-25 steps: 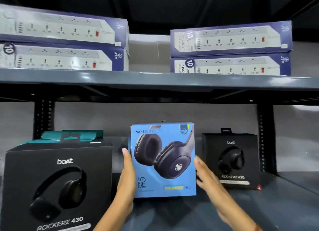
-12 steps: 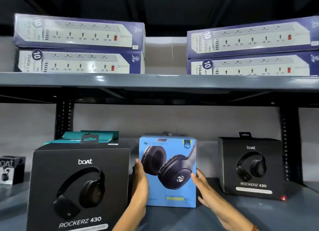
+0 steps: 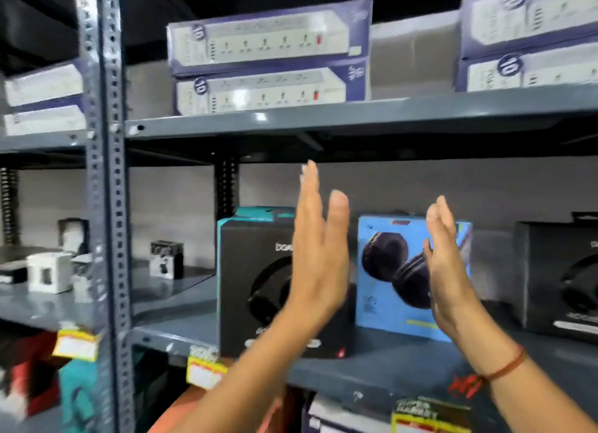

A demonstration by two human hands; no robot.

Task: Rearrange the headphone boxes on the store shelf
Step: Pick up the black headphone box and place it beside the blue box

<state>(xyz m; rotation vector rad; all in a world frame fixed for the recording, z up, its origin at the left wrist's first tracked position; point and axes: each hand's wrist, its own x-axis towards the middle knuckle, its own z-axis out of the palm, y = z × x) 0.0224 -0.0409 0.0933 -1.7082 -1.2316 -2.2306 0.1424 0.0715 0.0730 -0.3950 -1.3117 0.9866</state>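
Observation:
A light blue headphone box stands upright on the grey shelf, between a black boat headphone box at the front left and a second black headphone box at the right. Behind the left black box a teal box shows its top. My left hand is raised flat with fingers up, in front of the left black box, holding nothing. My right hand is also raised and flat, in front of the blue box and apart from it.
A perforated steel upright stands at the left. The shelf above carries stacked power strip boxes. Small white and black boxes sit on the left bay. Yellow price tags hang on the shelf edges.
Both hands have let go of the blue box, which stands on the shelf, and have pulled back and risen. The view has swung left and backed away, showing the upright and left bay.

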